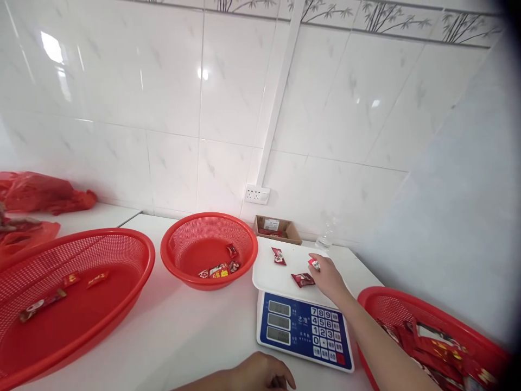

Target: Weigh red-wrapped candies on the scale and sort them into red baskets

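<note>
My right hand (326, 278) is over the white weighing pan (264, 278) of a digital scale, its fingers closed on a small red-and-white wrapped snack (315, 264). On the pan near it lie a dark red wrapped snack (303, 279) and, farther left, a red-and-white packet (279, 256). The scale's blue keypad panel (303, 328) faces me; its display digits are too faint to read. Low in the view, my left hand (264, 372) hangs in front of the scale with loosely bent fingers. Nothing shows in it, and the frame's bottom edge cuts it off.
A round red basket (175, 271) left of the scale holds several snacks. Farther left stands a larger red basket (134, 304) with a few packets. Another red basket (380, 293) at right is heaped with packets. Behind are a cardboard box (293, 233), a clear bottle (325, 233) and red plastic bags (44, 193).
</note>
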Tool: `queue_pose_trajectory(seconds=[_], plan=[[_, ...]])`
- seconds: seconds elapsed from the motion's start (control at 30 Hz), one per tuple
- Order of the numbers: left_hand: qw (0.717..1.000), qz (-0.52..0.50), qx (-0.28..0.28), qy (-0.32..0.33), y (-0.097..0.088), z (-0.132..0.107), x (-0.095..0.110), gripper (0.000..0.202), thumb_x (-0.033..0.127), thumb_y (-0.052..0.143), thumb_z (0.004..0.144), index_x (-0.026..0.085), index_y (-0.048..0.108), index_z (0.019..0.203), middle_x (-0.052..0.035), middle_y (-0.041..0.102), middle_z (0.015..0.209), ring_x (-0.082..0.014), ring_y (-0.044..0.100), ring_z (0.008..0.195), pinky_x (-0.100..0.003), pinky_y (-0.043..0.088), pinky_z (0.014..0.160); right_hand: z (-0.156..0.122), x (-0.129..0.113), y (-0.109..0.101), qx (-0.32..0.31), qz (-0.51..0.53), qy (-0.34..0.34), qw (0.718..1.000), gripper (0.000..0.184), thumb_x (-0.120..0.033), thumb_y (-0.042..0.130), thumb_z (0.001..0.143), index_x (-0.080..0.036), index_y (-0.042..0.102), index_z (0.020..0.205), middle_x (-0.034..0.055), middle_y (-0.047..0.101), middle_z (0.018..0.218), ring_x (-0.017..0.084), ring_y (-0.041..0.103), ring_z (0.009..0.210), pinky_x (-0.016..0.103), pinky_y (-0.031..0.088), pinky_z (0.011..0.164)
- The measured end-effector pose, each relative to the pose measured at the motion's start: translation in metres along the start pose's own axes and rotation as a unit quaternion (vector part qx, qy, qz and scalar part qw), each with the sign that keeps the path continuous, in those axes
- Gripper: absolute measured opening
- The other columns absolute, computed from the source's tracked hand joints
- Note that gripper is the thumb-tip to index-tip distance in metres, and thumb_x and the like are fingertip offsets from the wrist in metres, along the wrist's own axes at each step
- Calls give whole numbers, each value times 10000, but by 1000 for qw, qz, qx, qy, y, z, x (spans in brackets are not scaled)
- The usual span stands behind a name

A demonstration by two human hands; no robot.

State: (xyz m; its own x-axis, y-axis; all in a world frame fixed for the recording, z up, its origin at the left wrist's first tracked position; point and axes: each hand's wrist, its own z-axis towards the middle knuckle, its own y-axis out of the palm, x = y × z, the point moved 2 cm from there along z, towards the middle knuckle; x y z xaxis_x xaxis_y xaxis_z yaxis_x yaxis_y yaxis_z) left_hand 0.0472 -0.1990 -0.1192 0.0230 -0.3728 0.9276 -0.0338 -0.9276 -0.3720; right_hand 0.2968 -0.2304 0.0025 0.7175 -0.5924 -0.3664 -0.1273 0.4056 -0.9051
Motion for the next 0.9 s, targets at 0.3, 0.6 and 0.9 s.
queue_pose_trajectory(seconds=[0.3,0.6,0.9], plan=[[1000,-6,1,4,0,0,-1,428,514,585,743,239,670,1058,-49,664,859,-135,578,692,-229,461,682,-9,-13,19,-101,-62,27,993,598,-457,401,845,-189,345,1376,150,284,1443,337,194,1333,555,302,978],[999,-39,-11,-24,4,8,-12,457,561,620,694,232,692,1003,-45,653,850,-173,590,737,-297,476,749,-9,-42,35,-148,-117,-29,982,628,-621,252,850,-365,187,1420,34,57,1520,305,-48,1364,648,48,1004],[999,-49,-6,-3,2,5,-13,531,603,601,681,209,689,1026,-63,654,854,-177,591,743,-282,473,738,-8,-63,35,-191,-95,-109,971,592,-597,258,862,-357,259,1403,-33,124,1505,291,13,1369,619,5,1030]])
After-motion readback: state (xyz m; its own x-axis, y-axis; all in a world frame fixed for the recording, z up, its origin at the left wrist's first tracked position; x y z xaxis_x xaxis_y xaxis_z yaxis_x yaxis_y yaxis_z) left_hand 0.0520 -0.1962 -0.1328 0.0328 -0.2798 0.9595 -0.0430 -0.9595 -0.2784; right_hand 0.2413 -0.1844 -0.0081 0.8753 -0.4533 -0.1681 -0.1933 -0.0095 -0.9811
